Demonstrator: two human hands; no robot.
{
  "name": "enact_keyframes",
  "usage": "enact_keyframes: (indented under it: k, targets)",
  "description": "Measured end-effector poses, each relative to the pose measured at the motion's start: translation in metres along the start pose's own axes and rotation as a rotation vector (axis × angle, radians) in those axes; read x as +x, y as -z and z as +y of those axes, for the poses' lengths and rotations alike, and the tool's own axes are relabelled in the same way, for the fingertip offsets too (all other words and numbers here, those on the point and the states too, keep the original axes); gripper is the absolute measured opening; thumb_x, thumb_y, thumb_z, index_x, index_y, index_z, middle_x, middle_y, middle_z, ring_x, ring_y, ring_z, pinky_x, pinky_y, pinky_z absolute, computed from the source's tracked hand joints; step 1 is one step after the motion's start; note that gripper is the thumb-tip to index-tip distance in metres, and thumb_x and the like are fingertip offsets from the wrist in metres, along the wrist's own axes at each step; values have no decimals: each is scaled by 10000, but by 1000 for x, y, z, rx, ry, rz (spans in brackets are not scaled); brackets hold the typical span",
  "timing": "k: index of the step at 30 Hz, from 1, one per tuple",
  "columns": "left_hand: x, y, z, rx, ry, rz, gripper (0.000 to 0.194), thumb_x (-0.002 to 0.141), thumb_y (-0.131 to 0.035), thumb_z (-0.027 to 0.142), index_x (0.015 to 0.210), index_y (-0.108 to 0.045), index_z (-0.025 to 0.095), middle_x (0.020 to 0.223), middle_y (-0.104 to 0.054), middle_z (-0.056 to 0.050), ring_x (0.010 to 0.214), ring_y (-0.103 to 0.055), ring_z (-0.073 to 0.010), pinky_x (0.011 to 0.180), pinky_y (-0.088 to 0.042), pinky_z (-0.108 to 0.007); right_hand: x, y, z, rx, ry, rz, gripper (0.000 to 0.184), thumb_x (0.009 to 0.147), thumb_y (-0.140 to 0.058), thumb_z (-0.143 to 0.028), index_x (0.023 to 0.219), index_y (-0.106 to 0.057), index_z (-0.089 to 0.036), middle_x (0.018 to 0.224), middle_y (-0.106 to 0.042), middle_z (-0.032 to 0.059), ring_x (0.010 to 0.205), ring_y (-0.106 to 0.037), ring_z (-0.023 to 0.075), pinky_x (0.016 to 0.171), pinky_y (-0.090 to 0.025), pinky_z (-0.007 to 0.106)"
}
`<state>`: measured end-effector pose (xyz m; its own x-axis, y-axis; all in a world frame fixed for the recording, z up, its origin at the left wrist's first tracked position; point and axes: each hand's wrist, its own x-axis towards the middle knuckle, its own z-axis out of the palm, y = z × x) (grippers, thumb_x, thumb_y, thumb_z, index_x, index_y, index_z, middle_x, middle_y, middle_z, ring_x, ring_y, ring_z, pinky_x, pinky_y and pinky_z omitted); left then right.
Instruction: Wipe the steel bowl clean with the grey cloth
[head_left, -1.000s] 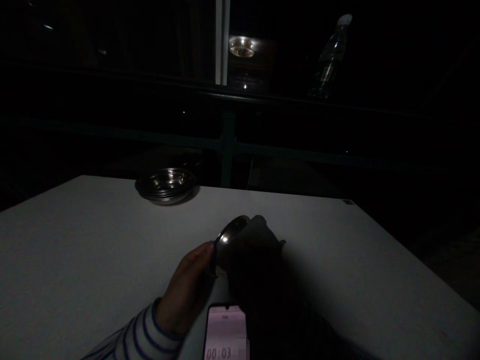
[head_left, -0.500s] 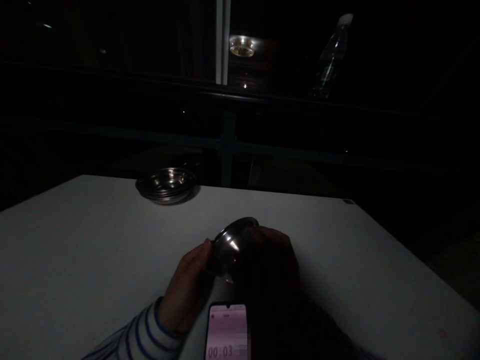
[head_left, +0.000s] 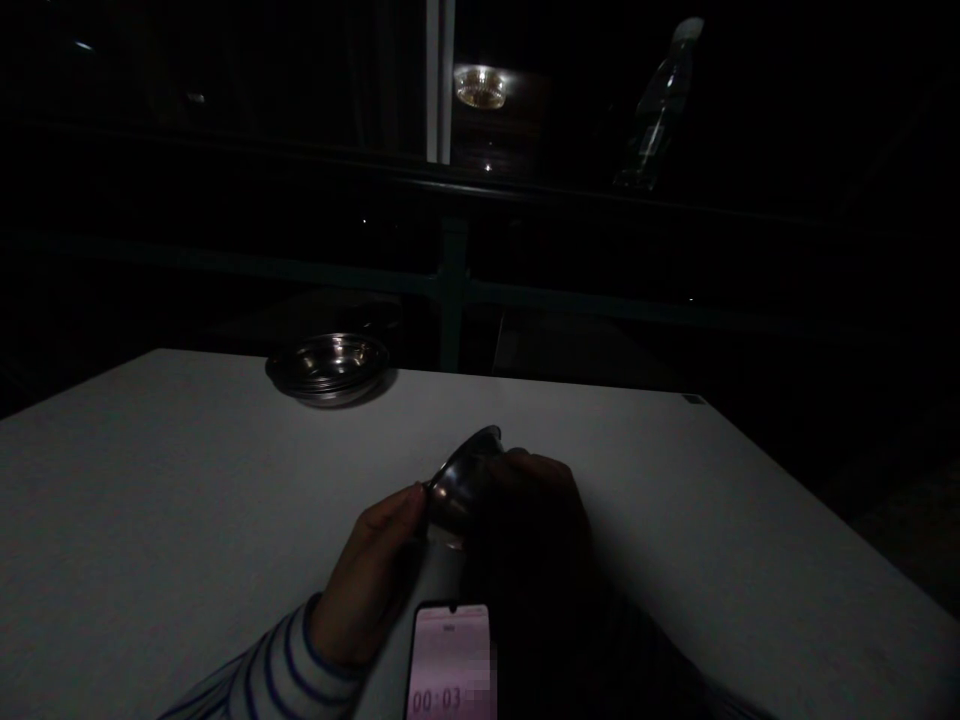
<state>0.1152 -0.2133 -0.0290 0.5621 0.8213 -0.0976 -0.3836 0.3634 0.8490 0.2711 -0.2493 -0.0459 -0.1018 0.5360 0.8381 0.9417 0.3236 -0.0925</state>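
Darkness surrounds the table (head_left: 210,480), stacked bowls (head_left: 330,385) near its far edge. Nearer, the left hand (head_left: 367,565) pinches the rim of a tilted bowl (head_left: 459,492); the right hand (head_left: 551,490), opposite, is too shadowed to tell its grip.

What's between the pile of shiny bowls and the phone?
In the head view, the left hand, holding another metal bowl, lies between the bowl pile and the phone, over white table.

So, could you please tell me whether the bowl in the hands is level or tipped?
Tipped: the rim of the bowl slants up from the left hand toward the picture's upper right.
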Motion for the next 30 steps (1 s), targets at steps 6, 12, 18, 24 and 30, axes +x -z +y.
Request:
enact_keyframes:
  k: [6, 12, 18, 24, 30]
  targets:
    - [0, 2, -4, 5, 14, -79, 222, 784, -555, 317, 857, -699, 164, 753, -701, -48, 684, -612, -186, 691, -436, -306, -2, -7, -4, 10, 9, -135, 129, 807, -513, -307, 835, -619, -239, 736, -600, 29, 722, -553, 182, 662, -457, 333]
    - [1, 2, -3, 87, 4, -68, 235, 769, -570, 332, 863, -705, 165, 780, -699, -54, 725, -606, -196, 707, -427, -306, -3, 7, -8, 14, -16, -73, 231, 821, -478, -298, 1017, -563, -211, 904, -610, 68, 858, -551, 217, 749, -451, 381]
    - [1, 2, -5, 103, -10, -71, 223, 790, -544, 308, 854, -705, 168, 793, -696, -55, 746, -598, -189, 751, -416, -314, -3, 4, -12, -25, -27, -29, 197, 835, -449, -291, 972, -561, -205, 854, -600, 49, 794, -541, 191, 707, -446, 357]
    - [2, 4, -5, 125, -27, -110, 220, 794, -536, 300, 851, -702, 168, 781, -694, -53, 715, -594, -184, 730, -415, -313, 2, 10, -10, -45, -22, -68, 222, 825, -461, -332, 932, -578, -177, 874, -611, 67, 815, -535, 205, 721, -425, 375]
    - [2, 4, -4, 149, -29, -93, 231, 787, -542, 327, 829, -704, 168, 766, -694, -52, 692, -592, -183, 703, -416, -309, 2, 12, -10, -25, -11, -23, 225, 847, -424, -287, 973, -571, -174, 896, -609, 66, 834, -531, 192, 730, -429, 355]
